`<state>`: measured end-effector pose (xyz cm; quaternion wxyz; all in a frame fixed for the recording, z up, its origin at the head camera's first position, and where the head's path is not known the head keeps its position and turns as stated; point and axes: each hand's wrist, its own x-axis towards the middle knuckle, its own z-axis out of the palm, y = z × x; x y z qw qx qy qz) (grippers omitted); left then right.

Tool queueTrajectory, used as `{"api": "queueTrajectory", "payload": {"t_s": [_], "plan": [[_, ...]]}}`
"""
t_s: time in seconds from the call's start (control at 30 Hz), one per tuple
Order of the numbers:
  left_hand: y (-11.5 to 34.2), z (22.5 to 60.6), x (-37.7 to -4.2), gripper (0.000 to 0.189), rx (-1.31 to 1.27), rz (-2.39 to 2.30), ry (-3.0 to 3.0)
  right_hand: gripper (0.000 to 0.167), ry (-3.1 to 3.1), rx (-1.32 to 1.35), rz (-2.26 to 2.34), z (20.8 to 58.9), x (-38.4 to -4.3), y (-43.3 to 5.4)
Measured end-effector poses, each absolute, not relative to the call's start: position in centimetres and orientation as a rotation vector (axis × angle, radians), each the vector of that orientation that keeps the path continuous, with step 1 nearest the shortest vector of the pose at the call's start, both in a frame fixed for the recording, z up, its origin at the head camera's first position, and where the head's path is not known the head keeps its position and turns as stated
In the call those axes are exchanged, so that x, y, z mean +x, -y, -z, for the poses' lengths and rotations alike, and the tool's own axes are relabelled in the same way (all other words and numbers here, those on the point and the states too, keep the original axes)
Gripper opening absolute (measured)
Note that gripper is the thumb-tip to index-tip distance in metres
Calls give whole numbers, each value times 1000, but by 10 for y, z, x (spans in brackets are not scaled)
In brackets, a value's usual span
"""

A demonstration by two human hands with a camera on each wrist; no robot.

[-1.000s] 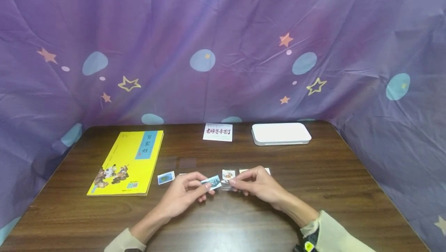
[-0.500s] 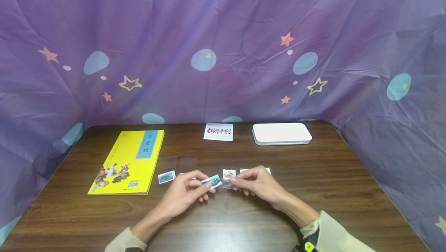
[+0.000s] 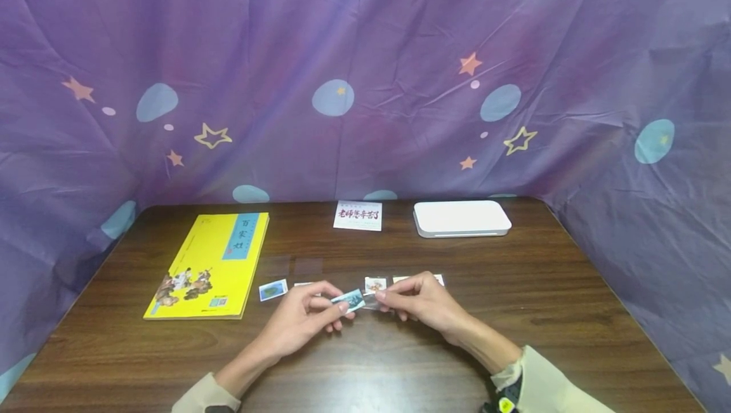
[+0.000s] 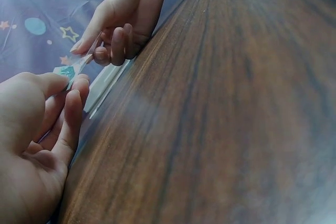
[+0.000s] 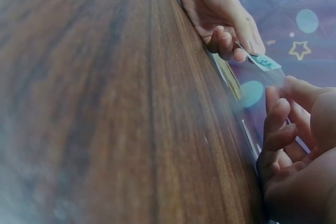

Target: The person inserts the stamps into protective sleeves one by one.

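Observation:
My left hand [image 3: 299,314] pinches a small teal postage stamp [image 3: 355,299] between thumb and fingers, above the table. With thumb and forefinger my right hand [image 3: 431,308] pinches a clear plastic sleeve [image 3: 371,304]. In the right wrist view the stamp [image 5: 266,63] has its end at the sleeve's edge [image 5: 281,80]; how far it sits inside I cannot tell. Behind the hands lie a stamp with an orange figure [image 3: 375,284] and a blue-green stamp [image 3: 273,290]. My hands partly cover two more pale-edged pieces.
Two faint clear sleeves [image 3: 308,266] lie flat behind the left hand. A yellow book [image 3: 211,273] is at the left. Farther back are a white card with red writing [image 3: 358,216] and a white flat case [image 3: 461,218]. A purple curtain [image 3: 400,134] hangs behind the table.
The teal stamp has shifted slightly right and tilted, closer to the clear sleeve. Both hands stay almost in place, still pinching the same things.

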<state>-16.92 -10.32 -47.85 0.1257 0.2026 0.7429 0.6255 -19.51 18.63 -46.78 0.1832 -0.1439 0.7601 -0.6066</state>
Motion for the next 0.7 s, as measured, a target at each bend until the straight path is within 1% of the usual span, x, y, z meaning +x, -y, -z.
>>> {"api": "queueTrajectory", "payload": {"t_s": [0.37,0.7], "plan": [[103,477,-169,22,584,-1771,-2200,23,-2139,-414,1723,468,-194,-186],[103,477,-168,19,605,-1731,-2218,22,-2164,-419,1703,469,-195,-185]]}}
